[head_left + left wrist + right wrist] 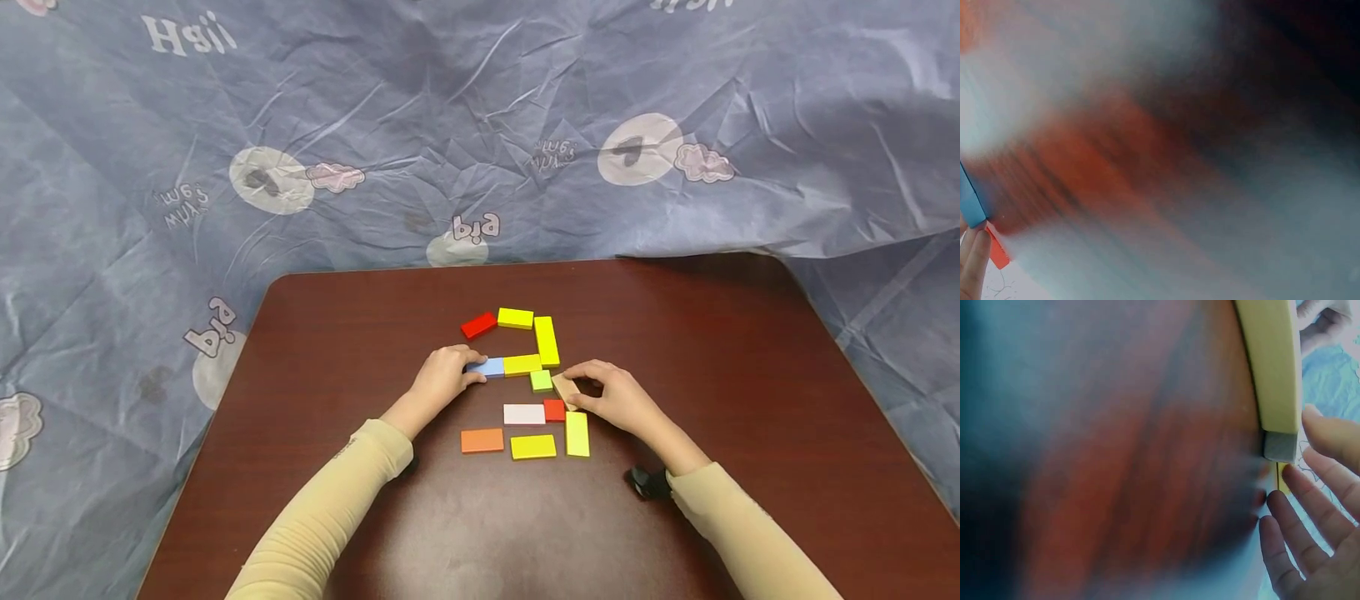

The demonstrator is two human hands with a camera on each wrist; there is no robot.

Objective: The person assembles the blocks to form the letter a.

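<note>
Right grip half-closed round wood-toned oblong, left grip half-closed round flat blue oblong

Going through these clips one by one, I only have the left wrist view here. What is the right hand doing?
Observer: In the head view, the right hand pinches a tan block between thumb and finger.
Operator: What lies past the blue block, on the side away from the left hand?
Observer: A yellow block, in line with it, end to end.
Operator: Any green piece?
Observer: Yes, one small green block, just left of the tan one.
</note>
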